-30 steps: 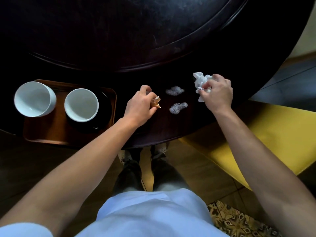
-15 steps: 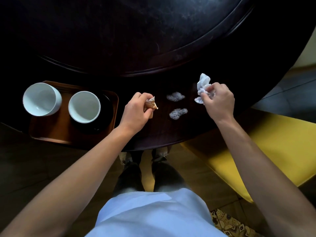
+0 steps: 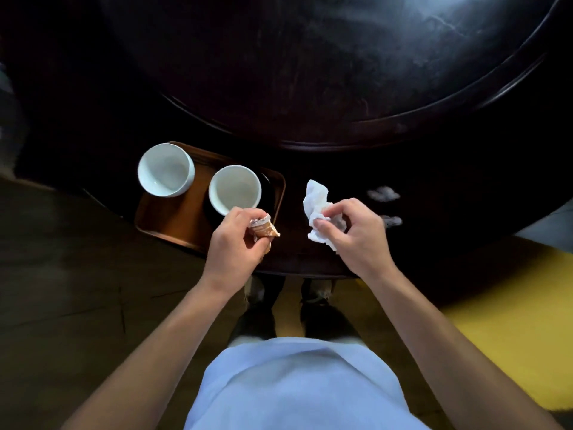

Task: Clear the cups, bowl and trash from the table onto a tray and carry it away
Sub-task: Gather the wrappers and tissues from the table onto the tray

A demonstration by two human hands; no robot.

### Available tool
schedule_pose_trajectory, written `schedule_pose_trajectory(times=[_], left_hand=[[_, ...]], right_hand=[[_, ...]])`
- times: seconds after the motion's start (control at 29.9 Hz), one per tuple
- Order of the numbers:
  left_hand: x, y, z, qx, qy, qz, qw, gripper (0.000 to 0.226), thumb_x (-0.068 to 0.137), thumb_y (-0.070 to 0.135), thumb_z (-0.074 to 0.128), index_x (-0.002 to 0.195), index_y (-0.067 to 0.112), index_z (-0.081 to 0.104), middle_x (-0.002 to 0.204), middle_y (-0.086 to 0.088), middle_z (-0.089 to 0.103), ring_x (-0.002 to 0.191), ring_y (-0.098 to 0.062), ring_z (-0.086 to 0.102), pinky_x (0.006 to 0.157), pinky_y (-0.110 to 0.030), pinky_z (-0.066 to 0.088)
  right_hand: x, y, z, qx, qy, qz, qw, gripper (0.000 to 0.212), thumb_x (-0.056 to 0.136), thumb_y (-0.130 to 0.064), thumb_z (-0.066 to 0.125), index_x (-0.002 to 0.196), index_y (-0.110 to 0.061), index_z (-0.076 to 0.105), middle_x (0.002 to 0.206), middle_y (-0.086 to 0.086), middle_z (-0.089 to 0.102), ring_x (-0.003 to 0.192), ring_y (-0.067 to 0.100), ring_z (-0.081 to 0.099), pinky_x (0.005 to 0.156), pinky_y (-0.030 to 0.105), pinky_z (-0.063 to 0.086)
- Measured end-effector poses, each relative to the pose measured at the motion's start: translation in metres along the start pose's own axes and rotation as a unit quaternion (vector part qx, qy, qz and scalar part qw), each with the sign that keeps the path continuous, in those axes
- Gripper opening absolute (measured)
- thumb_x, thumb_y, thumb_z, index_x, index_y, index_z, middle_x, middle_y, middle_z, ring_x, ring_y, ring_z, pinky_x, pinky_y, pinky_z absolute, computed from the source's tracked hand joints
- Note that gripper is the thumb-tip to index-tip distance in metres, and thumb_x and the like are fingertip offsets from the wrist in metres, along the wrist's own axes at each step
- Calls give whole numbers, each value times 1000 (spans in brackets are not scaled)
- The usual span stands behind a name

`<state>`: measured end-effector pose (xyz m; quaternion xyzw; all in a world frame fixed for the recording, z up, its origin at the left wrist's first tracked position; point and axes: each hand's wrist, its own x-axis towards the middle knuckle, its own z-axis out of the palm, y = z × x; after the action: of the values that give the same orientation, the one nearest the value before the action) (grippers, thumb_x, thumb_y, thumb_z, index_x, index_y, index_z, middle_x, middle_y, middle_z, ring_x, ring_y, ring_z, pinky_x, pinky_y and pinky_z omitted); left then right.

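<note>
A brown tray (image 3: 167, 221) sits at the near edge of the dark round table (image 3: 341, 156). On it stand two white cups, one at the left (image 3: 166, 169) and one at the right (image 3: 234, 193) on a dark bowl or saucer (image 3: 269, 193). My left hand (image 3: 237, 243) is shut on a small crumpled orange-brown wrapper (image 3: 263, 229), just over the tray's right near corner. My right hand (image 3: 356, 237) grips a crumpled white tissue (image 3: 316, 203) to the right of the tray. Two pale scraps (image 3: 383, 193), (image 3: 391, 220) lie on the table further right.
A raised round turntable (image 3: 341, 72) fills the table's middle. A yellow seat (image 3: 508, 321) stands at the right, below the table edge. My legs and feet are under the table's near edge, on a dark tiled floor (image 3: 77, 290).
Both hands have lifted their trash and moved left toward the tray. The view has shifted, so the tray and cups now appear nearer the centre. The two scraps remain on the table.
</note>
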<state>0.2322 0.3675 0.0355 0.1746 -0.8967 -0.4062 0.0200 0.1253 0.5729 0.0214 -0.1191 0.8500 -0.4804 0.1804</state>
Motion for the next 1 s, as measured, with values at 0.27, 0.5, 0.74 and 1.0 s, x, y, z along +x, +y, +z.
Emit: schedule_pose_trajectory(times=[0.27,0.5,0.74,1.0], left_hand=[[-10,-100,-73,31,-1,-31,999,44,75,3,84,114,14,67,103,-2,65,94,-14,63,80,-9,45],[6,-165,-97,75,-45,11,996,40,80,7,81,118,9,66,107,-5,64,93,-13,60,82,-10,45],[24,-188,-93,90,-81,23,992,36,81,11,79,115,12,67,105,-3,61,89,-21,65,80,-27,48],[24,-197,-93,128,-97,27,987,48,81,27,83,124,16,65,114,-3,59,97,-22,65,79,-36,56]], right_hand=[[-26,-34,109,-53,-18,10,998,14,96,-20,69,107,-13,75,101,-3,66,90,2,61,75,4,45],[-42,-41,179,-107,23,0,994,15,93,-17,73,107,-18,78,104,-12,65,89,4,64,77,19,59],[-45,-22,210,-210,71,14,975,18,83,-21,83,95,-15,72,100,-2,64,85,15,67,68,33,62],[-45,-16,212,-248,81,-34,965,17,95,-18,69,109,-10,74,99,2,69,91,14,62,73,30,58]])
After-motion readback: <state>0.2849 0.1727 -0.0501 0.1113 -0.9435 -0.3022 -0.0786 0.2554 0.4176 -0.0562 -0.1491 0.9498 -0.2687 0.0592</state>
